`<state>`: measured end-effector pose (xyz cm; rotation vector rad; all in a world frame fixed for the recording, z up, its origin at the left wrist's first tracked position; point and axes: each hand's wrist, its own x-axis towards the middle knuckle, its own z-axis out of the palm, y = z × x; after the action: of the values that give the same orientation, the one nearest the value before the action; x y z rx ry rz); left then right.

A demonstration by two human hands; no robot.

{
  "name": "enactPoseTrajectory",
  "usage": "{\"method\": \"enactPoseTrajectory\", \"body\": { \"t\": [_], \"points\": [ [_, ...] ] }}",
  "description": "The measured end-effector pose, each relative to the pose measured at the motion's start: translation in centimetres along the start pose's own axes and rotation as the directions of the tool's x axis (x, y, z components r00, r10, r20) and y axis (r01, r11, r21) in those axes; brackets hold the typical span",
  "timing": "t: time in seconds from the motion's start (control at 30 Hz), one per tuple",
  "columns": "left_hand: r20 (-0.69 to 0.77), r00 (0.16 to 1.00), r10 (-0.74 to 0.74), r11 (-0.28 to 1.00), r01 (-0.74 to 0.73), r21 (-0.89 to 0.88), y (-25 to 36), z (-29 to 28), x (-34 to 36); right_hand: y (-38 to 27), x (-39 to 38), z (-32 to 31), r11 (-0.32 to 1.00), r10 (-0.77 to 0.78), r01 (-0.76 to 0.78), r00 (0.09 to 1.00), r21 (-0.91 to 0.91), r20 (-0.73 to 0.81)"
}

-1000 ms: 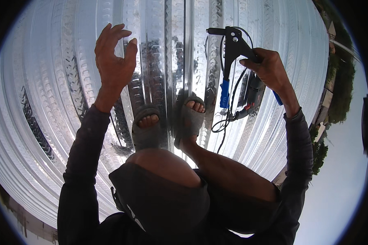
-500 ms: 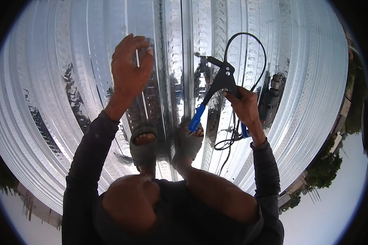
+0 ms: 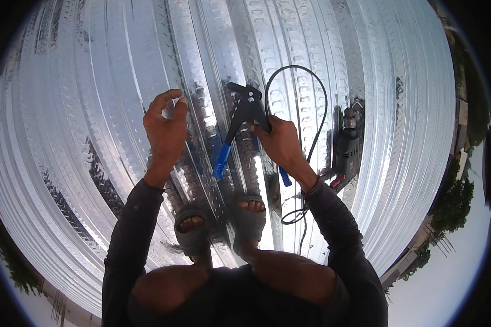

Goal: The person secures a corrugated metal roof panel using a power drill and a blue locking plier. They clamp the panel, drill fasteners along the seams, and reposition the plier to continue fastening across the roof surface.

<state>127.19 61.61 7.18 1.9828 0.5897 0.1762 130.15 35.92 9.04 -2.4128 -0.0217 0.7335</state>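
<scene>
My right hand (image 3: 281, 143) grips a hand riveter (image 3: 249, 109) by one handle, with the fingers wrapped round it. The tool has a black body and blue handle grips, and its handles are spread apart. Its nose points up and to the left, above the ribbed metal sheet (image 3: 106, 82). To the left, my left hand (image 3: 166, 133) is raised with the fingertips and thumb brought together in a pinch. Whatever small thing they hold, if any, is too small to make out.
A dark power drill (image 3: 347, 144) lies on the sheets at the right, and a black cable (image 3: 326, 103) loops beside the riveter. My sandalled feet (image 3: 248, 226) stand on the metal. Trees (image 3: 453, 188) and sky show beyond the curved right edge.
My right hand has moved left with the riveter, bringing it closer to my left hand. My left hand has come lower, its thumb and fingertips now nearer together.
</scene>
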Motion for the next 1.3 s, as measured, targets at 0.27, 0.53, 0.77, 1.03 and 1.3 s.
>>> {"method": "enactPoseTrajectory", "body": {
  "t": [0.27, 0.53, 0.77, 1.03, 1.3],
  "points": [
    [0.239, 0.966, 0.097, 0.983, -0.131, 0.131, -1.0, -1.5, -0.8, 0.4, 0.7, 3.0, 0.947, -0.294, 0.228, 0.901, -0.228, -0.320],
    [0.426, 0.888, 0.173, 0.943, -0.274, 0.189, -2.9, -2.8, 6.6, 6.5, -14.7, 0.0, 0.928, 0.037, 0.193, 0.804, 0.318, -0.594],
    [0.488, 0.825, 0.283, 0.902, -0.402, 0.157, 0.2, 2.3, 11.6, 26.1, -36.8, 4.3, 0.740, 0.647, -0.470, 0.298, 0.482, -0.702],
    [0.640, 0.627, 0.444, 0.574, -0.747, 0.335, -1.9, 2.3, 16.4, 45.7, -61.0, 13.3, 0.321, 0.796, -0.843, -0.006, 0.431, -0.605],
    [0.582, 0.708, 0.400, 0.368, -0.705, 0.606, -4.4, -5.1, 19.3, 42.4, -56.6, 15.3, 0.617, 0.785, -0.574, 0.400, 0.538, -0.473]
  ]
}}
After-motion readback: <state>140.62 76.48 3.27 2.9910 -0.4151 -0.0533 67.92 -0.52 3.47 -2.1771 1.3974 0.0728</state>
